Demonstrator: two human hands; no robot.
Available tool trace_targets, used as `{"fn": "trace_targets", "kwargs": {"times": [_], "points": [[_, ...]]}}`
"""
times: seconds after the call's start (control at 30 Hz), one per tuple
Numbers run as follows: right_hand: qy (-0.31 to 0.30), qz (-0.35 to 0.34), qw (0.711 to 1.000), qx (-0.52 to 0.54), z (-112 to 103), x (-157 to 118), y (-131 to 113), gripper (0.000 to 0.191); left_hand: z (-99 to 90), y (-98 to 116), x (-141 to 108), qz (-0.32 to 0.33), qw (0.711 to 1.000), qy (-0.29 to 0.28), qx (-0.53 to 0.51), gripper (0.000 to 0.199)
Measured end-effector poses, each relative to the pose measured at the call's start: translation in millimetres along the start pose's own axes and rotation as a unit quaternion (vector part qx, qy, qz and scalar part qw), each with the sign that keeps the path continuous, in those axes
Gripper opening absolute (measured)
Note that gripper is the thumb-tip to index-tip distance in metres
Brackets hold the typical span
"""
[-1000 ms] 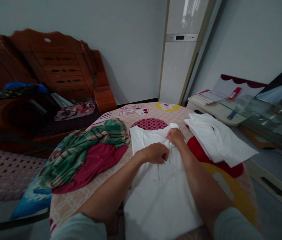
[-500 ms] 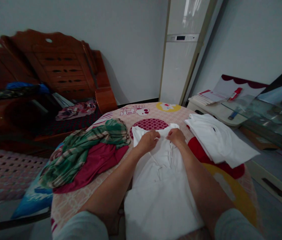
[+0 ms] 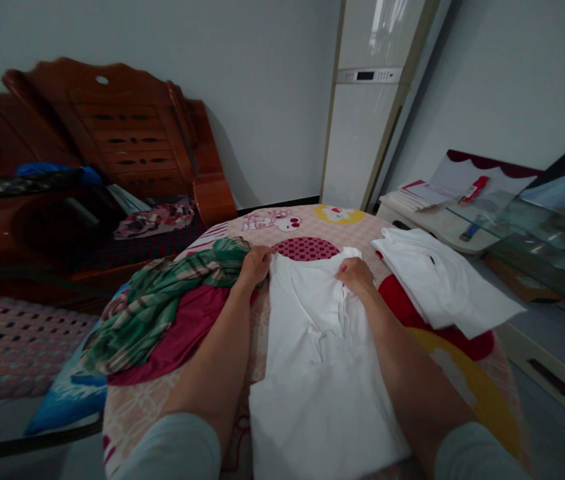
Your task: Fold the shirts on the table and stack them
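A white garment [image 3: 322, 393] lies lengthwise on the round table in front of me, with creases and thin ties near its upper part. My left hand [image 3: 257, 265] is closed on its far left corner, the fingertips partly hidden. My right hand [image 3: 355, 273] pinches the cloth near the far right corner, close to the neck edge. Left of the garment lie a green plaid cloth [image 3: 172, 300] and a dark pink cloth [image 3: 195, 333] in a loose heap. A folded white garment [image 3: 442, 277] rests at the table's right side.
A patterned pink tablecloth [image 3: 152, 413] covers the round table. Behind it to the left stands a carved wooden chair [image 3: 127, 133]. A tall white air conditioner [image 3: 357, 133] is in the corner. A glass shelf [image 3: 527, 227] and a white cabinet [image 3: 407, 213] stand on the right.
My left hand has moved left from the garment's neck area to its far left corner. My right hand stays at nearly the same place on the cloth.
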State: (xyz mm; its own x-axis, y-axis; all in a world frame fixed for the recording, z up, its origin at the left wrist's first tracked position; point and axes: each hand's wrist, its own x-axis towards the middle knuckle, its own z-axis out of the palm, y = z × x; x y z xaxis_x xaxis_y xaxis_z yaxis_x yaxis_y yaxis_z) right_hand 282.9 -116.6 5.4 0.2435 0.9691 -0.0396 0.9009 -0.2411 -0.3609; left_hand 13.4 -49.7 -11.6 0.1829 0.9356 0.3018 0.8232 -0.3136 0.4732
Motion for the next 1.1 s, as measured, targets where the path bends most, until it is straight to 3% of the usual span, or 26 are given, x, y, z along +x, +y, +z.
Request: {"fn": "trace_targets", "kwargs": {"times": [0.13, 0.27, 0.43, 0.6, 0.83, 0.93, 1.1], "points": [[0.013, -0.016, 1.0, -0.017, -0.9, -3.2, -2.1, 0.016, -0.4, -0.7, 3.3, 0.006, 1.0, -0.015, 0.01, 0.029], [0.025, -0.074, 0.993, -0.085, 1.6, -8.4, -9.4, 0.019, -2.4, -5.1, 3.7, -0.008, 0.999, -0.029, 0.032, 0.035], [0.017, -0.159, 0.979, -0.125, 11.5, -15.2, -26.6, 0.027, 1.9, -8.2, 5.2, -0.028, 0.998, -0.024, 0.054, 0.029], [0.009, -0.149, 0.977, -0.149, 23.0, -15.9, -38.8, 0.026, 4.9, -8.2, 6.5, -0.018, 0.997, -0.032, 0.062, 0.017], [0.034, -0.119, 0.984, -0.127, 24.2, -12.8, -36.9, 0.023, 5.8, -9.0, 8.4, 0.002, 0.997, -0.043, 0.071, 0.014], [0.039, -0.109, 0.985, -0.128, 22.6, -13.1, -35.7, 0.024, 5.9, -10.2, 8.1, -0.02, 0.997, -0.031, 0.073, 0.01], [0.028, -0.147, 0.979, -0.139, 21.4, -14.9, -36.4, 0.026, 5.1, -10.4, 6.9, -0.068, 0.995, 0.007, 0.073, 0.008]]}}
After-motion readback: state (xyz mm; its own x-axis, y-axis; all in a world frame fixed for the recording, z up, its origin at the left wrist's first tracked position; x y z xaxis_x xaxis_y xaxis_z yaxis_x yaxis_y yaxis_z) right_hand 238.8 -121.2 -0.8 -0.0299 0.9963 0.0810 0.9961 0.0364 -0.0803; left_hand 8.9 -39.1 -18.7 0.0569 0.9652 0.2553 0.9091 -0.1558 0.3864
